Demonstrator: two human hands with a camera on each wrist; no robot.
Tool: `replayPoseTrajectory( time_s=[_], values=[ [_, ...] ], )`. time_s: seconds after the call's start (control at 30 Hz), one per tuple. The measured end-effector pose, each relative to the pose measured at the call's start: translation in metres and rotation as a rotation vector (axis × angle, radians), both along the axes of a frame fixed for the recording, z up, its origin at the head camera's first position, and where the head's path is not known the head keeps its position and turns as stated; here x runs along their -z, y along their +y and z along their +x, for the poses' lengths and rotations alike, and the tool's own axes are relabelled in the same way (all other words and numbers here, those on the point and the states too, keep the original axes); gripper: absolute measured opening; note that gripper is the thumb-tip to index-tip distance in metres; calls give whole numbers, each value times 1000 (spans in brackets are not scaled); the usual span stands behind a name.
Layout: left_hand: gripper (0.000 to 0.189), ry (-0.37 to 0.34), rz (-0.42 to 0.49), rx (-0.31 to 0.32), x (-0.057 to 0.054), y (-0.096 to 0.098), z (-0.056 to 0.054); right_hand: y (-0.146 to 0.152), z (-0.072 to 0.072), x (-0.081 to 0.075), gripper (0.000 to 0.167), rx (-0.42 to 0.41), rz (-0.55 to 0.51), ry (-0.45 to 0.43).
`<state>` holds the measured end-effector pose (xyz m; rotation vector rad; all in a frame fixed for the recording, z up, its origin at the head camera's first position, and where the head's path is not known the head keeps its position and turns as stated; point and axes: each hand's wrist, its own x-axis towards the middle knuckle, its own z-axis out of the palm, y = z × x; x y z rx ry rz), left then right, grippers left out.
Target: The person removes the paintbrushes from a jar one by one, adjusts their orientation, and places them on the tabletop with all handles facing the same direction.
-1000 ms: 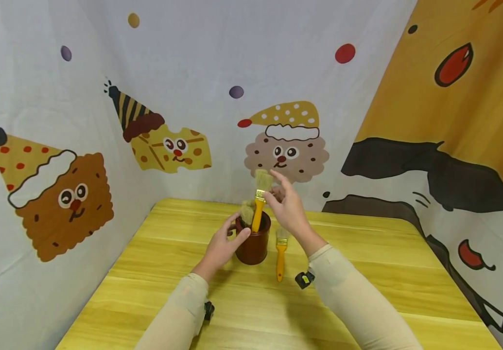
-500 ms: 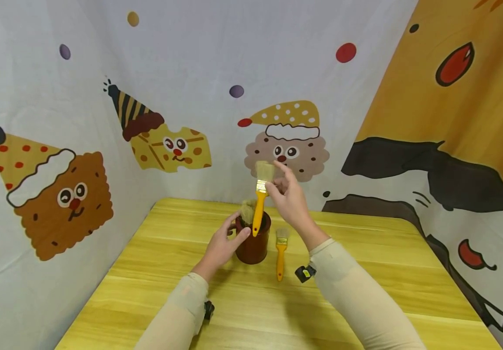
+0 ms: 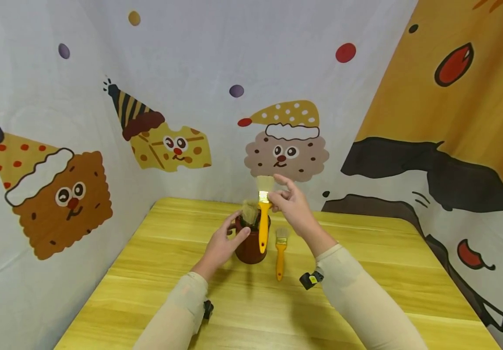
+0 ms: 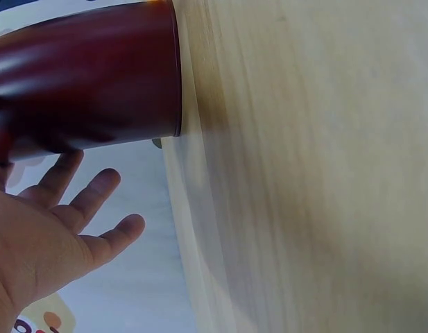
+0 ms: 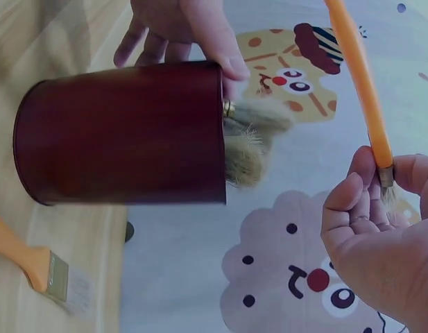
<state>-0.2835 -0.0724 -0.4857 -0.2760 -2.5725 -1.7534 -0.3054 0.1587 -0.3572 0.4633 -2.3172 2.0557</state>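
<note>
The right hand pinches the yellow brush by its metal band, bristles up, apart from the dark red pot; the left hand, fingers spread, sits at the pot's left. Best keep the handle clear of the rim.

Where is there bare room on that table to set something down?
The table is bare left of the left sleeve, right of the right sleeve, and between the sleeves, nearer than the loose brush. Around the cup it's crowded: left hand against it, brushes inside, right hand holding another brush nearby.
</note>
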Motion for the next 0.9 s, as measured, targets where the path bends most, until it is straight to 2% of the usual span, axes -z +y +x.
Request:
replayPoseTrajectory(
  time_s=[0.2, 0.4, 0.67, 0.9],
  values=[
    [67, 5, -10, 6, -1, 0, 0, 14, -4, -2, 68, 51, -57, 7],
    [66, 4, -13, 7, -1, -1, 2, 42, -14, 3, 68, 148, -37, -5],
    [66, 8, -8, 14, -1, -2, 2, 81, -28, 28, 70, 257, 66, -89],
    [64, -1, -6, 9, -2, -1, 2, 97, -30, 52, 71, 246, 163, -175]
  ],
)
